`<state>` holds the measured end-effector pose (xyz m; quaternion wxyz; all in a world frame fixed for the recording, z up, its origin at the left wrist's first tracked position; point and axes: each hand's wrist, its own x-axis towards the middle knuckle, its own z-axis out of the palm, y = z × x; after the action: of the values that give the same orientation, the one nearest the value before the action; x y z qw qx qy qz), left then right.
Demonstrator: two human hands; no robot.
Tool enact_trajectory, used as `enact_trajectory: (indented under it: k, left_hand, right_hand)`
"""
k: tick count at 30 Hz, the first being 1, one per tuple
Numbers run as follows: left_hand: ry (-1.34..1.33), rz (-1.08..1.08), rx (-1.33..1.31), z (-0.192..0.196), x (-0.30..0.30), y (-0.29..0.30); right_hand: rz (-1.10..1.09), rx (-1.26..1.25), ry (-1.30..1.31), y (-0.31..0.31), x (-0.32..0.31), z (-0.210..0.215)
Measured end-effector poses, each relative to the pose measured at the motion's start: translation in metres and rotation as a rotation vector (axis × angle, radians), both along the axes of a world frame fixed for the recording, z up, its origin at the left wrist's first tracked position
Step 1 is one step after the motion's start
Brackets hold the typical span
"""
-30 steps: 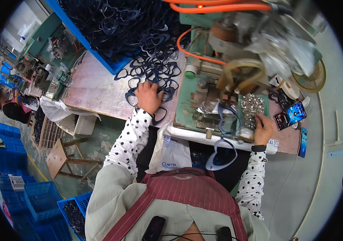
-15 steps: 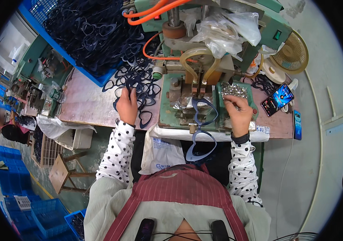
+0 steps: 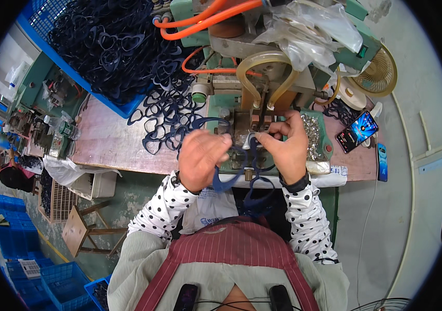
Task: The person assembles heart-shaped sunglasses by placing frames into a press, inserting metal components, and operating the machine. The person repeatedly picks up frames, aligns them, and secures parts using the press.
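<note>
My left hand [image 3: 204,158] is closed on a dark blue plastic glasses frame [image 3: 227,181], thumb and finger pinched, just in front of the green press [image 3: 215,111]. Another blue glasses frame [image 3: 258,199] with heart-shaped rims hangs over the press's front edge, its upper end at the tooling. Beside that end is my right hand [image 3: 291,147], fingers bent and drawn together under the press head; whatever is between the fingertips is too small or hidden to make out. A tray of small shiny metal pieces [image 3: 311,132] lies right of it.
A blue crate [image 3: 120,108] heaped with dark frames stands at the back left. Loose frames [image 3: 166,119] spread over the table beside the press. Orange hoses [image 3: 210,18] and plastic bags [image 3: 303,33] hang above. Phones [image 3: 356,133] and a fan [image 3: 376,70] are at right.
My left hand has moved right from the loose frames to the press, bringing a glasses frame. My right hand has gone left from the metal pieces to the press tooling.
</note>
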<state>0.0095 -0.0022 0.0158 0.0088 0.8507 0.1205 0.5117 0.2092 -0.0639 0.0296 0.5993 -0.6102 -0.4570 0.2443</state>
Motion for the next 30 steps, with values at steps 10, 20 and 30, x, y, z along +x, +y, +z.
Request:
enact_trajectory:
  k: [10,20,30]
  left_hand:
    - [0.129,-0.530,0.087,-0.003,0.035,-0.020]
    - [0.148,-0.432,-0.003,-0.019,0.044,-0.028]
    - [0.127,-0.434,-0.091,-0.018,0.041,-0.034]
  right_hand:
    - [-0.036,0.137,0.018,-0.006,0.016,-0.007]
    - [-0.400,-0.205,-0.425,-0.042,0.130,-0.116]
    - [-0.410,-0.171,-0.927,-0.030,0.124,-0.121]
